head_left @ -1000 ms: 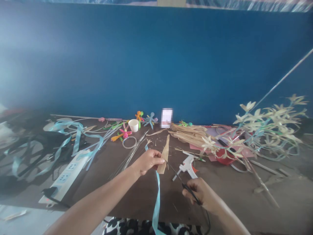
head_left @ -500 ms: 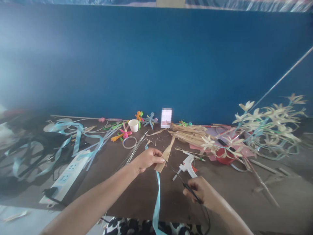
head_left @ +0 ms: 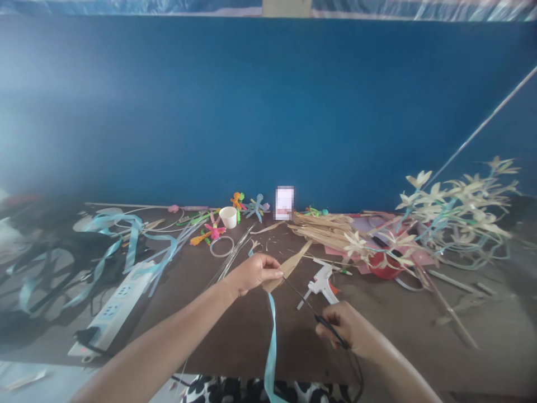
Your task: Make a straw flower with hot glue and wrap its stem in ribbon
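My left hand (head_left: 258, 274) pinches a tan strip of dried husk (head_left: 297, 261) between thumb and fingers, over the middle of the table. A light blue ribbon (head_left: 272, 341) hangs from just under that hand down to the lap; whether the fingers hold it too is hidden. In my right hand (head_left: 342, 327) is a pair of black-handled scissors (head_left: 325, 323), fingers wrapped around the grip. Their thin blades point up and left and reach the husk strip's lower edge. A white glue gun (head_left: 323, 282) lies on the table just beyond my right hand.
Behind the hands lies a heap of dried husk strips (head_left: 323, 228). A white cup (head_left: 229, 216) and small colourful figures (head_left: 215, 230) stand left of it. Husk flowers (head_left: 461, 207) spread at right, a power strip (head_left: 113, 308) lies at left, and a blue wall (head_left: 268, 112) rises behind.
The husk strip has tilted further right, its far tip swinging away from the left hand. The scissor blades have come up to its edge. Both hands stay nearly in place.
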The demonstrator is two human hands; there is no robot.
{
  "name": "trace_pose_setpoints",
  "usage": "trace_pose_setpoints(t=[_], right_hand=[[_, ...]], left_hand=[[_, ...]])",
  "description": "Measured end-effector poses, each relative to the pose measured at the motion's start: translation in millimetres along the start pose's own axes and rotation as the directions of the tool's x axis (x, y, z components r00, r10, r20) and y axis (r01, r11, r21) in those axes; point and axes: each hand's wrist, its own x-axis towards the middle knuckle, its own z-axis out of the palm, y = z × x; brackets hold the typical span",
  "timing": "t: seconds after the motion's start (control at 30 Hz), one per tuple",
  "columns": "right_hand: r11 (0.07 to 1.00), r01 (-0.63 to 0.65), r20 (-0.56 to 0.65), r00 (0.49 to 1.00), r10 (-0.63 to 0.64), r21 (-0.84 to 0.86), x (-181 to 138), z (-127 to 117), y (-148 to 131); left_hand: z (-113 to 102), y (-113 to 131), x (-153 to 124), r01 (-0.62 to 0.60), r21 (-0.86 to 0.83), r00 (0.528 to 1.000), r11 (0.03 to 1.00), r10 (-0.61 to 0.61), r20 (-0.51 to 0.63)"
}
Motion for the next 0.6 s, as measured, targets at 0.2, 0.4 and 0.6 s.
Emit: trace_pose_setpoints(t=[0.2,0.4,0.6], right_hand=[[1.000,0.025,0.017,1.000,-0.025,-0.008,-6,-4,-10],[0.999,0.025,0.059,0.998,-0.028,0.047,-10,-10,-21],[0.999,0.008,0.026,1.000,-0.009,0.049,-9,-9,-20]], left_hand=[[-1,6,-1,-0.050,0.146,0.999,0.988,0.047,0.024],[-4,12,1,-0.038,0.197,0.995,0.980,0.018,0.103],[-6,16,3,0.000,0.081,0.997,0.997,-0.007,0.081]])
